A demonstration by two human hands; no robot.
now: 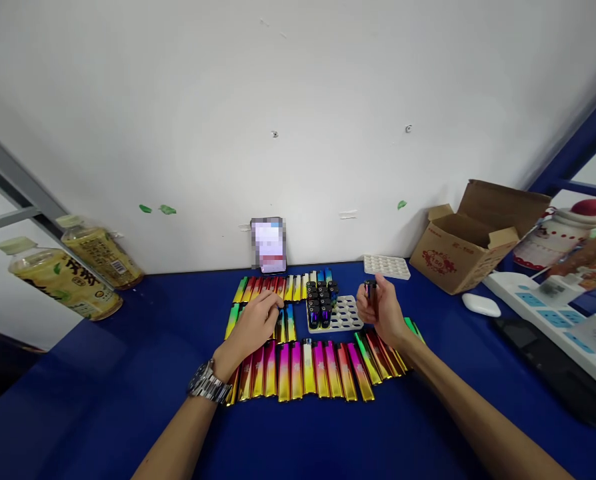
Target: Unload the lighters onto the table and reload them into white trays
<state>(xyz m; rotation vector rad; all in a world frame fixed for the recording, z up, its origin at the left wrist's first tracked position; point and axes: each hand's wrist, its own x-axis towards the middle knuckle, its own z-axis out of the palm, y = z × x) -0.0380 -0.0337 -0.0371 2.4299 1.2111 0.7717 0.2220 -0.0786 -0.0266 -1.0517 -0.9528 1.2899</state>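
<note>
Rows of shiny multicoloured lighters (308, 367) lie flat on the blue table (128, 373). My left hand (253, 325), with a metal watch on its wrist, rests palm down on the middle row, its fingers curled over a lighter there. My right hand (383, 310) is closed on a dark lighter (371, 291), held upright just right of a white holed tray (345, 313). The tray's left side is filled with several upright dark lighters (321, 303).
A second white tray (387, 267) lies behind. A phone (269, 245) leans on the wall. Two tea bottles (78, 270) lie at left. An open cardboard box (471, 240), a white mouse (481, 305) and a power strip (553, 320) sit at right.
</note>
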